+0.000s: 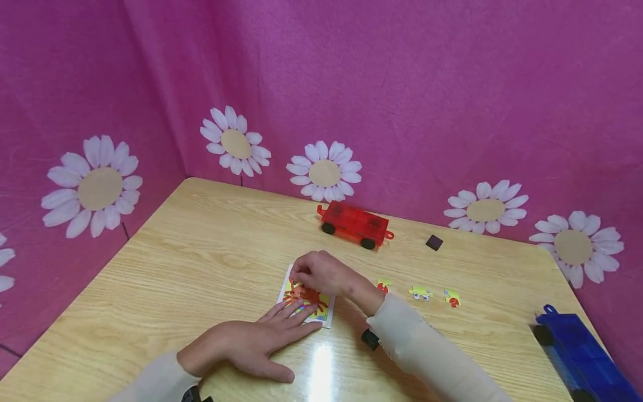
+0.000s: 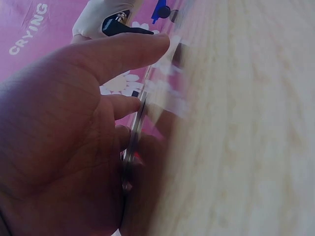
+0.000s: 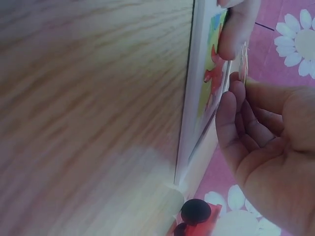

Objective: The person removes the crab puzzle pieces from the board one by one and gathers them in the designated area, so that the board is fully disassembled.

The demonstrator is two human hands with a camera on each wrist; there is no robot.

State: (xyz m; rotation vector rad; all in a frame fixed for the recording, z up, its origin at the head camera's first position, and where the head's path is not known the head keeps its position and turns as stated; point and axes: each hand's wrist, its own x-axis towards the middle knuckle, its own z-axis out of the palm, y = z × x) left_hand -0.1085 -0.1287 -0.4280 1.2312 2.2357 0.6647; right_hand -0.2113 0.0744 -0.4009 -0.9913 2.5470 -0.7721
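A small white-framed jigsaw puzzle [image 1: 326,322] with a red crab on a yellow and green ground lies on the table in the head view. Fingers spread and straight, my left hand [image 1: 256,341] rests across its near edge. Over the far part of the puzzle, my right hand [image 1: 324,273] pinches a thin puzzle piece [image 3: 243,64], seen edge-on between thumb and fingers in the right wrist view. The hands hide part of the picture. Three loose pieces lie right of the puzzle: a left one [image 1: 383,286], a middle one [image 1: 421,293] and a right one [image 1: 452,298].
A red wheeled toy wagon [image 1: 355,222] stands behind the hands, near the table's back edge. Right of it lies a small dark square [image 1: 434,242]. A blue toy wagon [image 1: 585,352] stands at the right edge. Pink flowered cloth [image 1: 402,100] hangs behind the table [image 1: 150,279].
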